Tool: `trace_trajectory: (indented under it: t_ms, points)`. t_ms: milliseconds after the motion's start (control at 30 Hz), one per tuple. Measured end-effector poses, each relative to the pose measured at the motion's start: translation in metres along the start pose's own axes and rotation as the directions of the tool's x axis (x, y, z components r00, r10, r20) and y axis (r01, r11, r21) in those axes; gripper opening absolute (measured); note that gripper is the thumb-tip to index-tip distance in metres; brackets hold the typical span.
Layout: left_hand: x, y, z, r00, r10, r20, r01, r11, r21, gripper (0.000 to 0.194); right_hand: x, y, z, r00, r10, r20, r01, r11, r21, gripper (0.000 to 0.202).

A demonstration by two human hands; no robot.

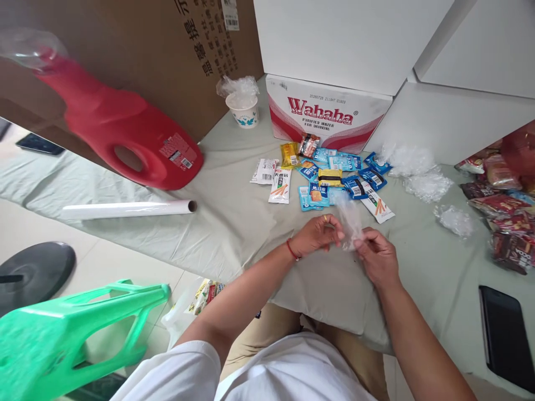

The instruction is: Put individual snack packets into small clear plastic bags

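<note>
A thin clear plastic cover [350,216], crumpled and partly blurred, hangs between my hands above the cloth-covered table. My right hand [378,257] pinches its lower right side between thumb and fingers. The curled fingers of my left hand [320,233] meet at the cover's left edge. Just beyond my hands lies a loose pile of small snack packets: blue packets [315,195], a yellow packet [330,177] and white stick-shaped packets [279,185]. To the right sit bunches of similar clear plastic covers [428,182], with a smaller bunch [455,221] nearer me.
A white-and-red water carton [326,114] stands behind the packets. Left are a paper cup [243,111] topped with clear plastic, a red jug [137,139] and a white roll [129,210]. Right are more snack packs [507,217] and a phone [507,337]. A green stool [83,323] stands below.
</note>
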State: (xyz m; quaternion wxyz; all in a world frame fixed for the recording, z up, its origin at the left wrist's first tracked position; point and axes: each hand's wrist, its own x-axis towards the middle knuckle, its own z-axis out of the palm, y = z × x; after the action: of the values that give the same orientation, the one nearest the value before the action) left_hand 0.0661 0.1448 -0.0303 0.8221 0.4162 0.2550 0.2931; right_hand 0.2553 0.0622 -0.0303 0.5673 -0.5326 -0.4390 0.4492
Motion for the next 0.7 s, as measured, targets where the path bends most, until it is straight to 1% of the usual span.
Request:
trace_trajectory:
  t_ms: [67,100,133,167,233,300,400,467,600,633,700]
  points:
    - [0.001,-0.005,0.005,0.999,0.031,0.015,-0.032,0.995,0.090,0.055,-0.004,0.002,0.004,0.986,-0.049,0.157,0.072,0.987,-0.143,0.025]
    - [0.001,-0.007,0.006,0.999,0.048,0.013,-0.049,0.993,0.107,0.055,-0.006,0.003,0.005,0.976,-0.045,0.211,0.083,0.981,-0.173,0.024]
    - [0.001,-0.008,0.006,0.998,0.063,0.005,-0.064,0.991,0.114,0.054,-0.007,0.003,0.005,0.971,-0.029,0.237,0.073,0.982,-0.176,0.023]
    - [0.001,-0.009,0.006,0.997,0.072,-0.002,-0.072,0.991,0.117,0.053,-0.007,0.003,0.005,0.972,-0.008,0.237,0.047,0.986,-0.162,0.023]
    - [0.002,-0.011,0.004,0.998,0.068,0.005,-0.068,0.989,0.135,0.052,-0.007,0.002,0.005,0.984,0.033,0.176,-0.008,0.990,-0.138,0.027]
    - [0.003,-0.013,0.003,0.998,0.051,0.033,-0.056,0.982,0.182,0.050,-0.006,0.000,0.004,0.993,0.052,0.105,-0.033,0.984,-0.174,0.031]
    - [0.003,-0.013,0.002,0.997,0.038,0.062,-0.052,0.972,0.230,0.048,-0.003,-0.003,0.002,0.993,0.084,0.083,-0.061,0.968,-0.244,0.031]
    - [0.002,-0.011,0.002,0.997,0.046,0.064,-0.059,0.974,0.217,0.047,-0.001,-0.004,-0.001,0.992,0.112,0.060,-0.099,0.978,-0.184,0.031]
    - [-0.002,-0.006,0.003,0.996,0.081,0.048,-0.088,0.984,0.156,0.046,0.002,-0.002,-0.004,0.986,0.164,-0.041,-0.161,0.985,0.065,0.035]
    - [-0.002,-0.006,0.003,0.995,0.085,0.049,-0.092,0.985,0.147,0.046,0.002,-0.001,-0.004,0.982,0.185,-0.036,-0.181,0.979,0.093,0.036]
    - [-0.001,-0.010,0.003,0.995,0.090,0.048,-0.096,0.985,0.144,0.049,0.001,0.001,-0.002,0.972,0.231,0.031,-0.233,0.969,0.081,0.036]
